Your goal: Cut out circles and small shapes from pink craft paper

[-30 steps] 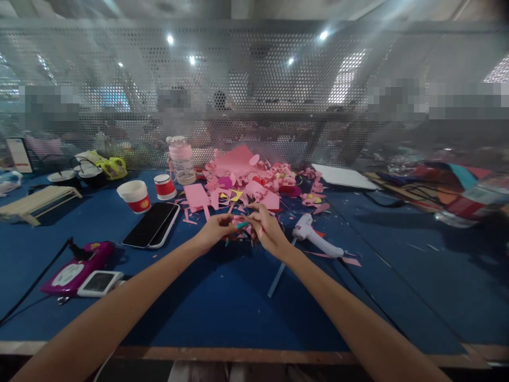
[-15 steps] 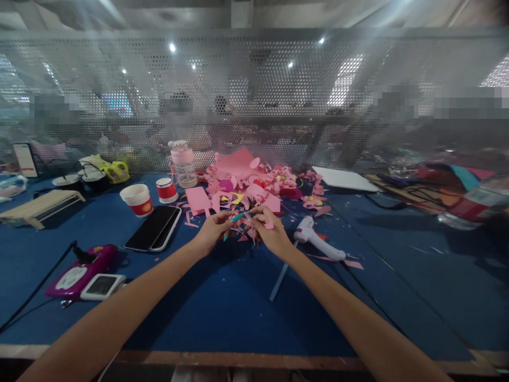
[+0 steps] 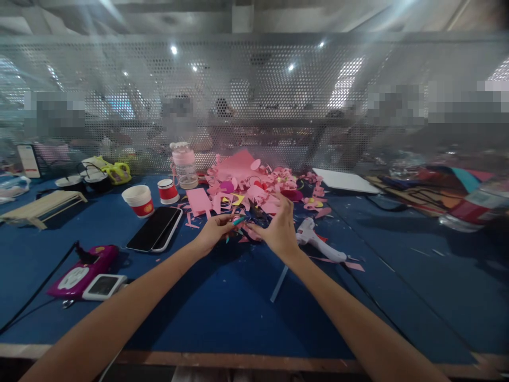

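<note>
My left hand (image 3: 214, 233) is closed in a pinch on a small teal strip (image 3: 238, 220), whose exact kind I cannot make out. A second bit of teal shows below those fingers. To its right, my right hand (image 3: 280, 228) is open, thumb and fingers spread apart, its thumb close to the teal strip. Pink cut-outs and scraps (image 3: 238, 167) are heaped just beyond both hands. A dark thing (image 3: 257, 211), too unclear to name, lies between the hands at the near side of the heap. Beside my right wrist rests a white glue gun (image 3: 320, 241) with a clear glue stick (image 3: 279, 284).
Left of the heap are a phone (image 3: 153, 229), two red-and-white paper cups (image 3: 138, 200) and a pink-topped bottle (image 3: 184, 164). Nearer is a purple device (image 3: 81, 273). A white sheet (image 3: 345, 180) and a large plastic bottle (image 3: 475, 207) are at right. A perforated screen (image 3: 254, 106) stands behind.
My right hand has opened, its fingers lifting away from the teal strip, and the pink piece by them no longer shows there. My left hand has stayed nearly in place.
</note>
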Motion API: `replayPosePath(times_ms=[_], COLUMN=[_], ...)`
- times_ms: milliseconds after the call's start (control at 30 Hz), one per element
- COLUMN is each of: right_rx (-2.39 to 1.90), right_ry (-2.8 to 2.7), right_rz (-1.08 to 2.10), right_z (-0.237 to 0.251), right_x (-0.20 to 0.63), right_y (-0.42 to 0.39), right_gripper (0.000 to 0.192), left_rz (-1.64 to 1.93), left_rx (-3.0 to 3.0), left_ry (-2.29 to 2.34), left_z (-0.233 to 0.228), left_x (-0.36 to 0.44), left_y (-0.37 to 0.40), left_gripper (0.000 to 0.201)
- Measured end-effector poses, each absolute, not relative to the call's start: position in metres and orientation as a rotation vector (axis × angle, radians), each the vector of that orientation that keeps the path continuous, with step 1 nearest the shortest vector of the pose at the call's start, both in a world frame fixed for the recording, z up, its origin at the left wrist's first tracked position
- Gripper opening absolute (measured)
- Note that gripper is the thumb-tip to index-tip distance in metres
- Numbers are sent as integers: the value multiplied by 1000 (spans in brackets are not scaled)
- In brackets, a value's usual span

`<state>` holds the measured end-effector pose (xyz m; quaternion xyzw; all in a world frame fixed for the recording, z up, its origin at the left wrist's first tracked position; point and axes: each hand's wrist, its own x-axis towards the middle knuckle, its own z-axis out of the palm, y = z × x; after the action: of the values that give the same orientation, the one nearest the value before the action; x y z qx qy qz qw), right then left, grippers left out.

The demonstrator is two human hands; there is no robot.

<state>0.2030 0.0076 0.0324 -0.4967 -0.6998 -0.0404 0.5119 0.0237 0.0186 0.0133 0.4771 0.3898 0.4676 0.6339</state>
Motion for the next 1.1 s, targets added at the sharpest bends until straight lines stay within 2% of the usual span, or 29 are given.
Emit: replayPosePath(times_ms=[100, 200, 333, 467, 600, 767, 1100], right_rx=[-1118, -992, -989, -1142, -1188, -1091, -1023], right_ry=[-1679, -1757, -1930, -1809, -1687, -1571, -1533], right_rz=[-301, -259, 219, 759, 988, 1274, 1359], right_z=[40, 43, 34, 22, 21, 22, 34], right_x=[205, 207, 201, 189, 186, 187, 191], right_y=[3, 1, 1, 1, 4, 9, 4], right_gripper=[86, 69, 48, 36, 36, 37, 32], left_rz=[1107, 1118, 1059, 1042, 1036, 1068, 1067], left_rx=[1111, 1116, 1169, 1208, 1194, 1073, 1013], left_ry=[899, 906, 848, 811, 759, 643, 641], left_z=[13, 13, 15, 18, 17, 15, 12], left_x=[22, 22, 25, 29, 30, 28, 29], left_y=[20, 21, 16, 9, 9, 11, 13], left_gripper=[40, 42, 41, 42, 43, 62, 42])
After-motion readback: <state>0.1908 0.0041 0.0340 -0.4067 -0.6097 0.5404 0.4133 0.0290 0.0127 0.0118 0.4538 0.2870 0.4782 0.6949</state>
